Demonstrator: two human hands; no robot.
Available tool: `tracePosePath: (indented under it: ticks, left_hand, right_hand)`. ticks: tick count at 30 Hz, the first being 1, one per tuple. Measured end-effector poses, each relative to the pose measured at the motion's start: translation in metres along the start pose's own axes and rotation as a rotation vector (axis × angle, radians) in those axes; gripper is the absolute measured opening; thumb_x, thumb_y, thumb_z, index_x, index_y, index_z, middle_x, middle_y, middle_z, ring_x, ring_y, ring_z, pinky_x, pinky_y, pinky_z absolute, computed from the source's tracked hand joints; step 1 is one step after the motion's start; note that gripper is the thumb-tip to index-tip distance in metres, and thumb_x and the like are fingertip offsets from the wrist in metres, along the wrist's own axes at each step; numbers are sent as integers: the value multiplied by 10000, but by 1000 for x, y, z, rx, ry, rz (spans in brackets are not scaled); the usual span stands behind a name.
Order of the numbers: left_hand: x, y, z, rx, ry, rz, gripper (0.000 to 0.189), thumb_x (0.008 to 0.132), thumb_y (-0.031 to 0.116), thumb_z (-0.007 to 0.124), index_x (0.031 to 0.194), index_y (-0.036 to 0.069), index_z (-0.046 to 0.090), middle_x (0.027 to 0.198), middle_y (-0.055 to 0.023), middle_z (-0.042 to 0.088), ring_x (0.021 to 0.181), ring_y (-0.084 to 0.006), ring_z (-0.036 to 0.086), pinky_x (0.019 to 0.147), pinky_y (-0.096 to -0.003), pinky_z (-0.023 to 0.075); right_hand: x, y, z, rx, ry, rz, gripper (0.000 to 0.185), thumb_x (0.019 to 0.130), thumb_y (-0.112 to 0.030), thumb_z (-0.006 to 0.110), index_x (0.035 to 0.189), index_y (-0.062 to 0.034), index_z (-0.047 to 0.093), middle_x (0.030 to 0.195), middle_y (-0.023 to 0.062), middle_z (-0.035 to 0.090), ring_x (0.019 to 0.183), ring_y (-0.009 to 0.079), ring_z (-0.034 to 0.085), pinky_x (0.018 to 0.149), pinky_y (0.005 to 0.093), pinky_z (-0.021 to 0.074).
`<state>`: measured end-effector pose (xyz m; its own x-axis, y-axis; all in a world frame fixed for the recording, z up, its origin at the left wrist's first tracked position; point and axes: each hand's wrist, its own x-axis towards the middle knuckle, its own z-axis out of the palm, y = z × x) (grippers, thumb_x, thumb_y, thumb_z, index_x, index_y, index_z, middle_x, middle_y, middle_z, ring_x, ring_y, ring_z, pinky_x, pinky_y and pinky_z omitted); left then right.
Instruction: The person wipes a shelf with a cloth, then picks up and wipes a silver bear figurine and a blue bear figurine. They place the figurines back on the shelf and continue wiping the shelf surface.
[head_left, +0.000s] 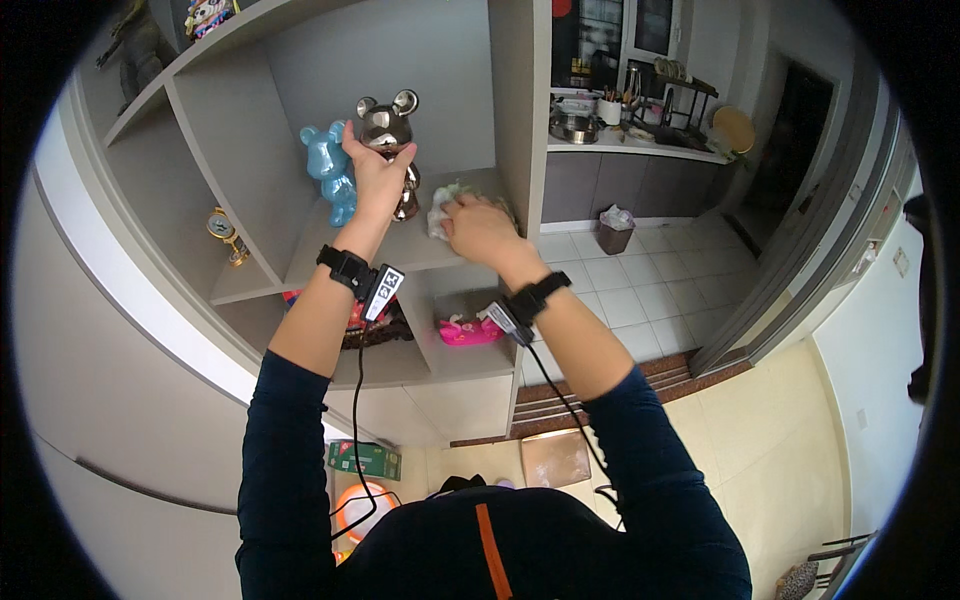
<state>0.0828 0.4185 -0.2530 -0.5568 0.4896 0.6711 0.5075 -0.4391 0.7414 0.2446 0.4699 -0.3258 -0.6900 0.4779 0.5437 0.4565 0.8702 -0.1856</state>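
My left hand grips a shiny bronze-coloured bear figurine around its body, and the hand hides part of it. Whether the feet touch the shelf, I cannot tell. Just left of that hand a pearly blue bear figurine stands upright in the same compartment. Over to the right, my right hand presses a crumpled white and greenish cloth onto the shelf board, near the compartment's right wall. My fingers cover much of the cloth. Both wrists wear black straps with small cabled devices.
A gold ornamental clock sits in the left compartment. Below are a pink object and a red item. A green box and an orange-rimmed basin lie on the floor. To the right, a bin stands by the kitchen cabinets.
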Motion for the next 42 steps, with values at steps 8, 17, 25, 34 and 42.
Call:
tracePosePath:
  ticks: [8, 17, 25, 34, 42]
  left_hand:
    - [1, -30, 20, 38, 50, -65, 1108, 786, -11, 795, 1570, -3, 12, 1368, -243, 439, 1179, -309, 559, 1046, -399, 445]
    - [-10, -34, 35, 189, 115, 141, 1185, 673, 52, 898, 1580, 75, 135, 1443, -265, 382, 1319, -401, 448, 1123, -453, 382]
    - [-12, -42, 17, 88, 37, 47, 1297, 647, 158, 950, 1579, 14, 61, 1422, -283, 390, 1267, -373, 506, 1084, -444, 431]
    - [-33, -39, -41, 404, 299, 5, 967, 713, 358, 898, 1435, -32, 385, 1316, -211, 460, 1213, -332, 494, 1035, -442, 428]
    - [27, -51, -111, 250, -61, -368, 791, 725, 406, 899, 1306, 0, 548, 1185, -125, 636, 1087, -233, 625, 934, -375, 503]
  right_hand:
    - [-105, -1, -51, 404, 82, -279, 327, 925, -67, 610, 1245, -94, 671, 1253, 171, 649, 1124, 366, 630, 956, 451, 517]
    - [-139, 9, -59, 633, -42, -153, 362, 959, -69, 587, 1314, -104, 644, 1344, 202, 607, 1192, 396, 602, 983, 428, 509]
    - [-145, -7, -45, 708, -157, -147, 381, 965, -60, 571, 1340, -101, 626, 1325, 200, 614, 1197, 393, 599, 1003, 423, 501]
    - [-161, 12, -33, 1034, -177, 34, 331, 1023, -123, 565, 1335, -30, 618, 1245, 142, 655, 1090, 253, 639, 949, 315, 490]
    - [-177, 0, -16, 1536, -278, 391, 318, 1059, -148, 543, 1328, -3, 629, 1132, 19, 683, 993, 103, 599, 889, 243, 481]
